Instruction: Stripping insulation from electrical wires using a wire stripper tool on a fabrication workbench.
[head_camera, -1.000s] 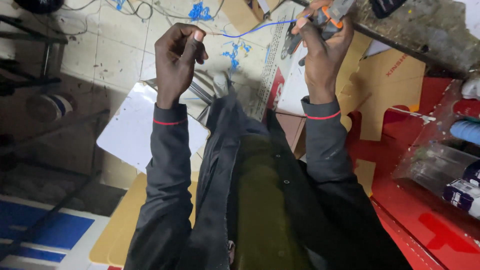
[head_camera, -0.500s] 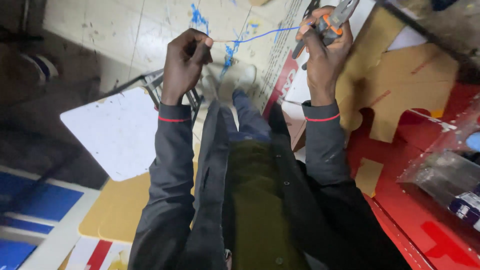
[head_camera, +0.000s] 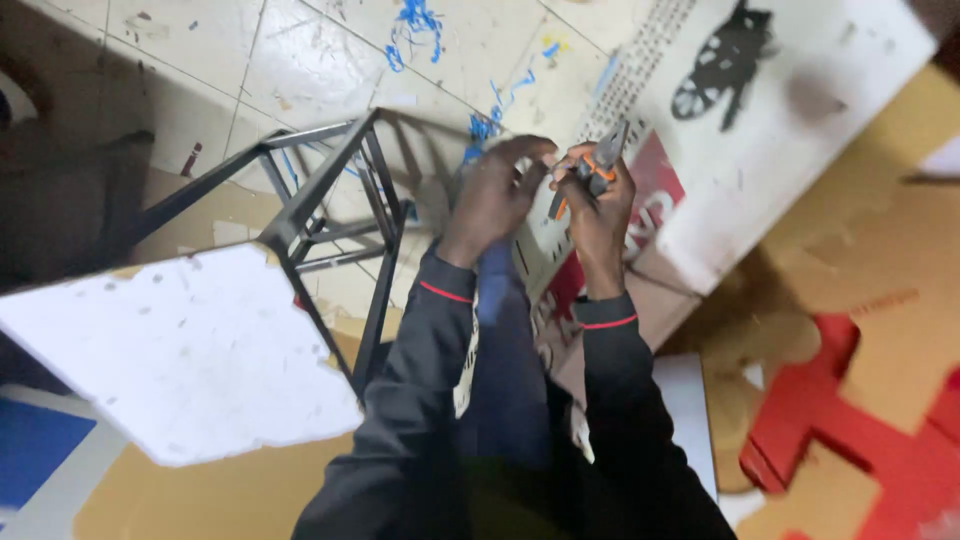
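Hands came together above the stool (head_camera: 300, 225): right hand (head_camera: 600, 205) clamped on pliers (head_camera: 590, 175), left hand (head_camera: 495, 195) pinching at their tip. Blue wire, earlier stretched between them, no longer visible.

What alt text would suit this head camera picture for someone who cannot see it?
Seen from above, a person's right hand grips orange-handled pliers close against the left hand, over a tiled floor littered with blue wire scraps. A black metal stool frame stands to the left.
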